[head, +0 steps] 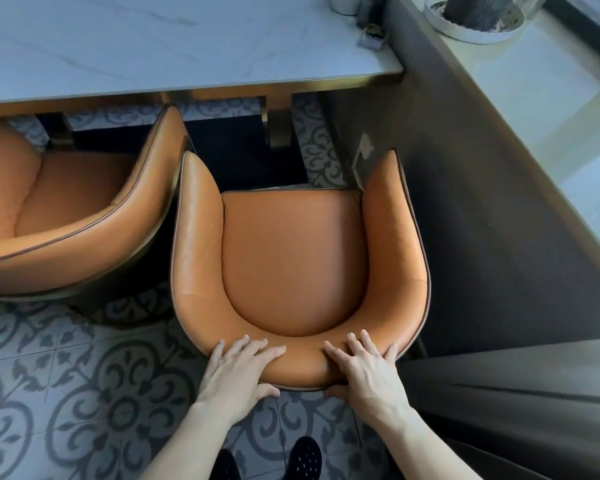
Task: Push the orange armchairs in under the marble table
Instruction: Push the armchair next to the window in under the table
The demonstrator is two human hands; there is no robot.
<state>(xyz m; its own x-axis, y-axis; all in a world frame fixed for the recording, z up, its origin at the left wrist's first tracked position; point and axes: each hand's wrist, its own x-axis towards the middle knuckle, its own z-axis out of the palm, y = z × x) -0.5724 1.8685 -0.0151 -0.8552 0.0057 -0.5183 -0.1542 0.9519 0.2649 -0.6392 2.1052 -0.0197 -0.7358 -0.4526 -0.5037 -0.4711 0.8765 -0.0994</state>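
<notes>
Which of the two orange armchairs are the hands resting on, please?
The right armchair, nearer the wall: the left hand and right hand rest on its backrest. The left armchair is untouched.

Ahead of the near orange armchair (pixel 291 258), open patterned floor (pixel 319 157) lies between its seat front and the marble worktop (pixel 153 43), whose edge overhangs that gap. Under the worktop, brass frame legs (pixel 279 126) stand ahead of the armchair's seat, with a dark opening between them. Left of this armchair, the second orange armchair (pixel 84 209) sits almost touching its left armrest, leaving only a narrow slit. Right of it, a dark wall (pixel 482 202) runs just beside the right armrest. Both hands, left (pixel 238 370) and right (pixel 364 370), grip the backrest rim. Behind the armchair the floor is free apart from the person's shoes (pixel 302 459).
</notes>
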